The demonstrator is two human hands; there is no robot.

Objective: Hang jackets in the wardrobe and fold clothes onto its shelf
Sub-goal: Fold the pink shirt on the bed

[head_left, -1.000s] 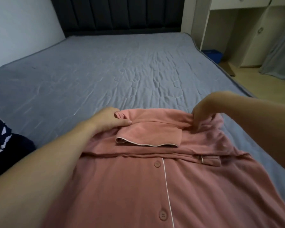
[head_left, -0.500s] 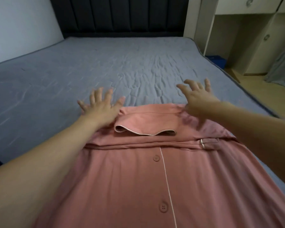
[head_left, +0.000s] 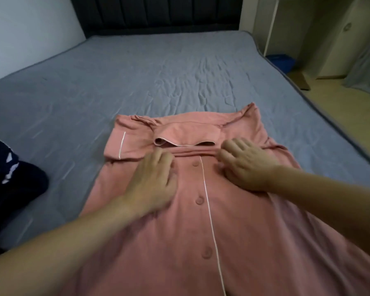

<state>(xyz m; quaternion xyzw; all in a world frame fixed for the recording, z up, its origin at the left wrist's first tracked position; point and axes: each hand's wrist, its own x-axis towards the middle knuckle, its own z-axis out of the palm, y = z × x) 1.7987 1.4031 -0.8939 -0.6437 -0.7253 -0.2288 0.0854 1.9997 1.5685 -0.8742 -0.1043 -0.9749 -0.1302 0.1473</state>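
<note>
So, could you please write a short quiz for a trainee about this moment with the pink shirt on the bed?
1. True or false: both hands rest flat on the pink shirt.
2. Which hand is nearer the dark garment: A) left hand, B) right hand?
3. Fill in: the shirt lies on the grey ___.

Key: 1 true; 2 A; 3 bed.

Shirt [head_left: 233,221] lies on bed [head_left: 137,77], dark garment [head_left: 11,176] left.
</note>
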